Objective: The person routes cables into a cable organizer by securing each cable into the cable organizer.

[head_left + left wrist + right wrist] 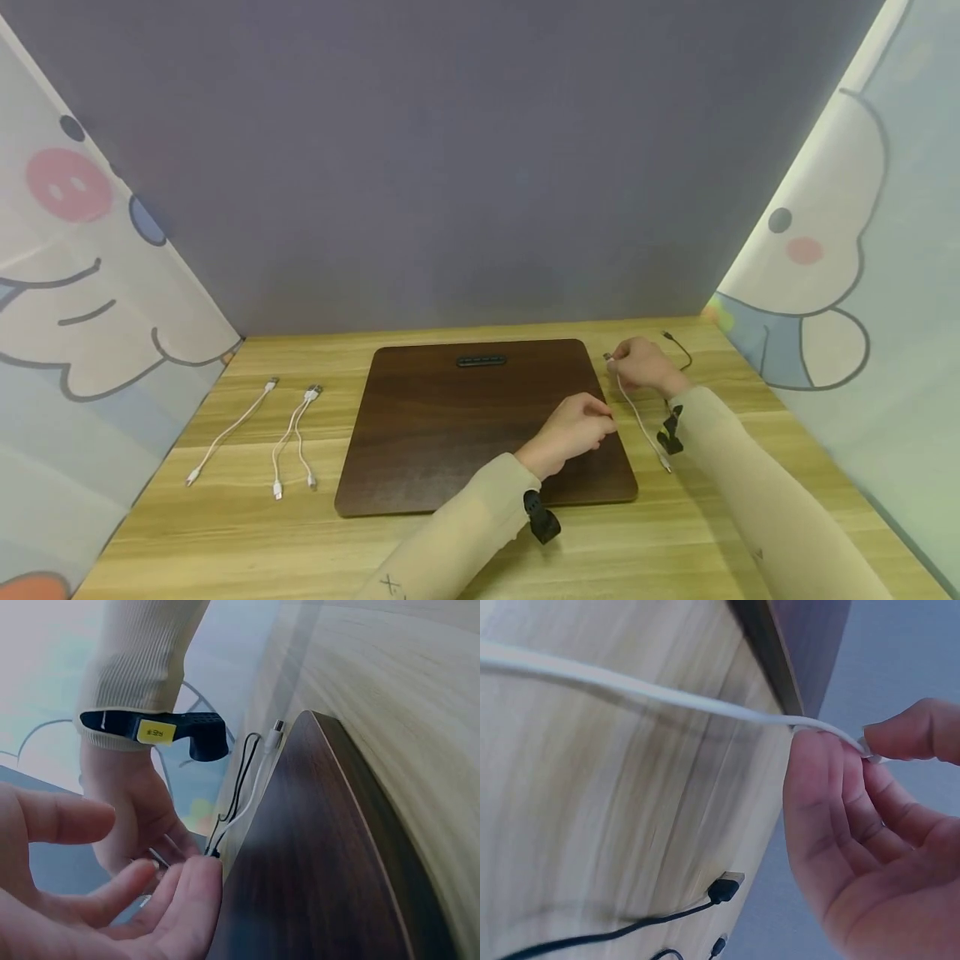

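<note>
At the right side of the board, my right hand (pixel 643 365) pinches a white USB cable (pixel 636 414) near its far plug, between thumb and fingers. The cable's other end trails toward the near side of the table. In the right wrist view the thumb presses the white cable (pixel 660 691) against the fingertips. My left hand (pixel 573 429) hovers over the right part of the dark wooden board (pixel 435 433), its fingers loosely bent and holding nothing. A black USB cable (pixel 679 346) lies just beyond the right hand, partly hidden by it.
Left of the board lie a single white cable (pixel 228 429) and forked white cable strands (pixel 288 442) with plugs at their ends. A small black slotted strip (pixel 482 361) sits on the board's far part. A grey panel (pixel 480 183) rises behind the wooden table (pixel 225 550).
</note>
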The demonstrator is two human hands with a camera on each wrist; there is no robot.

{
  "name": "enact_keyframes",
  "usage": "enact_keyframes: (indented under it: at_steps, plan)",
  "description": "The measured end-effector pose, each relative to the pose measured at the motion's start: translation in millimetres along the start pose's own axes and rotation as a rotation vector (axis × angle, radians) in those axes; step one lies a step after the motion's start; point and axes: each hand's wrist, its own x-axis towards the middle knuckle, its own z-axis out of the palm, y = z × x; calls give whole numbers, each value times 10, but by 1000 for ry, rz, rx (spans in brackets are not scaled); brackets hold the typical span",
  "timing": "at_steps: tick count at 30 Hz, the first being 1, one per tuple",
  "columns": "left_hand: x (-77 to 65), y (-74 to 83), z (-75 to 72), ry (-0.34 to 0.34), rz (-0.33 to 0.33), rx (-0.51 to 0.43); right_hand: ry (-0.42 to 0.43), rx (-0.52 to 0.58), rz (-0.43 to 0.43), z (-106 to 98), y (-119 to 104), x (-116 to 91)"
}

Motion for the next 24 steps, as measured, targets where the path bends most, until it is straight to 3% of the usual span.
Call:
enact_keyframes:
  at_steps: [12, 24]
  plan:
    - [132, -40, 97, 64, -28, -159, 26, 256, 19, -40, -68, -112]
    - [228, -68, 219, 44, -22, -241, 18, 331, -60, -141, -186, -256]
